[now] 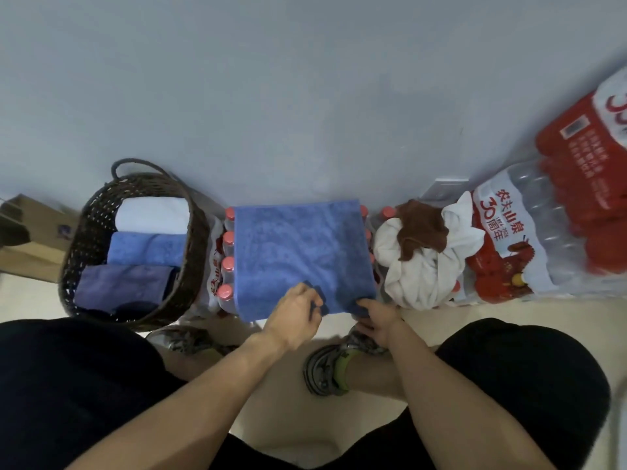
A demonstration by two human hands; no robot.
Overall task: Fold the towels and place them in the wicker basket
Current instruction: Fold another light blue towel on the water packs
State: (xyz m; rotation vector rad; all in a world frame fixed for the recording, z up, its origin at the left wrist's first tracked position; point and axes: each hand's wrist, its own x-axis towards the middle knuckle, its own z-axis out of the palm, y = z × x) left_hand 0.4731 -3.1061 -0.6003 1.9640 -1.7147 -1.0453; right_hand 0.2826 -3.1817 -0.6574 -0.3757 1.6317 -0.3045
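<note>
Pale floor meets a grey wall. Left hand (298, 312) and right hand (376, 317) each pinch the blue towel's (298, 252) near edge; it lies flat atop bottles (228, 259), running away from them. Basket (200, 232) sits just left, nearer the left hand.

a plain grey-blue wall (271, 79) fills the upper half, evenly and softly lit. below it runs a pale cream floor (509, 310). shrink-wrapped packs of bottled water (529, 242) with red labels stand against the wall at right, and a cardboard box (30, 239) sits at far left.
</note>
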